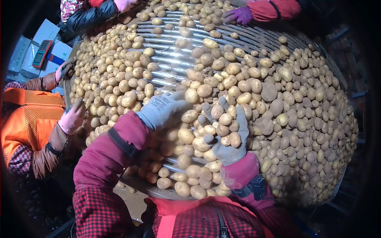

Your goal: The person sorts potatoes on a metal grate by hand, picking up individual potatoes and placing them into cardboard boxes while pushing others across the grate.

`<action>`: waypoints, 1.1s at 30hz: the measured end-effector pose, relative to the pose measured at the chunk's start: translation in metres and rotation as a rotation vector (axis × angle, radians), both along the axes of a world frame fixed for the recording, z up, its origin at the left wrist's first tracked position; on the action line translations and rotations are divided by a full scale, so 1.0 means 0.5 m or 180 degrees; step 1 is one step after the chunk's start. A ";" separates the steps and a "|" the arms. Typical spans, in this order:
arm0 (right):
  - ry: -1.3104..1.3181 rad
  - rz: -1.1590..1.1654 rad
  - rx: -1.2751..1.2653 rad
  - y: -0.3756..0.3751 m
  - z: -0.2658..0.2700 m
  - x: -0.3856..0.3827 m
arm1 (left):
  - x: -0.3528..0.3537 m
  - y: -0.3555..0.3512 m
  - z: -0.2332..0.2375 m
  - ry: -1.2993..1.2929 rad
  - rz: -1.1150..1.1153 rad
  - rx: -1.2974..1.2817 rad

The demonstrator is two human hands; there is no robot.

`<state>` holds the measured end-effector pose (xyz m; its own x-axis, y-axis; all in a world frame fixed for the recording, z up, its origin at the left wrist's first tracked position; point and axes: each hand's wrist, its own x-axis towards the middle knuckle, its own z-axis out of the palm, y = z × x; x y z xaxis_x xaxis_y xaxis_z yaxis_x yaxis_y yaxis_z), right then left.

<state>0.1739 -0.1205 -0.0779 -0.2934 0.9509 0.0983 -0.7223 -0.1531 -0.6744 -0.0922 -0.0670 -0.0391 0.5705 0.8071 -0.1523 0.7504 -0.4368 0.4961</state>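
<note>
My left hand (164, 108), in a pale grey-blue glove with printing on its back, reaches over the pile, fingers stretched out. Its fingertips are right at a round yellowish potato (191, 96). Palm up, my right hand (234, 148) in a grey glove cups several small potatoes (223, 121), its fingers spread and curled up around them. Larger potatoes (185, 135) lie between the two hands.
Potatoes (309, 131) cover much of a table of metal bars (170, 59). At left, a person in an orange vest (33, 119) has pink-gloved hands at the edge. A purple-gloved hand (239, 16) works at the far side. White boxes (47, 31) hold a red-and-grey device (42, 53).
</note>
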 end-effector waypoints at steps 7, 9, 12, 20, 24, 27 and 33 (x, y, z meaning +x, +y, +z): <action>-0.2358 -0.0957 0.1254 -0.005 0.020 -0.002 | 0.017 0.001 0.019 0.0001 0.0091 -0.0250; -0.2275 -0.1127 0.1167 -0.014 -0.004 -0.010 | 0.016 0.000 0.008 -0.0128 -0.0031 -0.0140; -0.1371 -0.0750 -0.0993 -0.017 -0.114 0.023 | 0.020 -0.007 0.004 -0.0075 -0.0077 0.0075; 0.1019 0.0315 -0.1840 0.002 0.076 -0.013 | -0.002 -0.005 -0.025 -0.0326 0.0450 0.0005; 0.1117 0.0628 -0.2003 0.009 0.083 0.011 | -0.001 -0.010 -0.007 -0.0192 0.0230 0.0186; 0.1214 0.0624 -0.1871 0.006 0.058 0.011 | 0.007 -0.019 -0.008 -0.0473 -0.0008 0.0094; 0.1152 0.0444 -0.1658 -0.003 0.073 -0.014 | 0.044 0.013 0.015 0.0145 -0.0045 -0.0300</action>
<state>0.1668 -0.1219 -0.0415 -0.4524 0.8561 -0.2496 -0.8397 -0.5032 -0.2041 -0.0700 -0.0604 -0.0314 0.5723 0.7799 -0.2533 0.7673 -0.4004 0.5010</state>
